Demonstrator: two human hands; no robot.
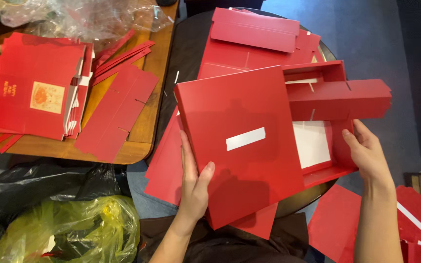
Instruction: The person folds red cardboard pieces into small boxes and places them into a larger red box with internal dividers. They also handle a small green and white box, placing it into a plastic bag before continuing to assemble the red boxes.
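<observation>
Holding a flat square red cardboard lid panel [239, 146] with a white tape strip [245, 139] at its centre, the left hand [193, 182] grips the panel's lower-left edge: thumb on top, fingers along the side and underneath. Panel is tilted, lying over a partly folded red cardboard box tray [325, 104] with a white inner panel [312, 143] showing.

Right hand [366, 151] clasps the tray's right wall, fingers curled round the edge, thumb on the outside. Both sit above a dark round table [186, 44] covered with loose flat red cardboard sheets [254, 29]; more red sheets hang off the table's near edge by the person's lap.

To the left, a wooden side table [144, 131] carries a stack of flattened red printed boxes [32, 87] with a pale square label, a loose red die-cut insert [118, 114] and narrow red strips [123, 53] beside it. Crumpled clear plastic wrap [84, 17] lies at its far end. Below that table: a black plastic bag [30, 182] and a yellow-green plastic bag [74, 231], touching. More red cardboard pieces [415, 214] at lower right.
</observation>
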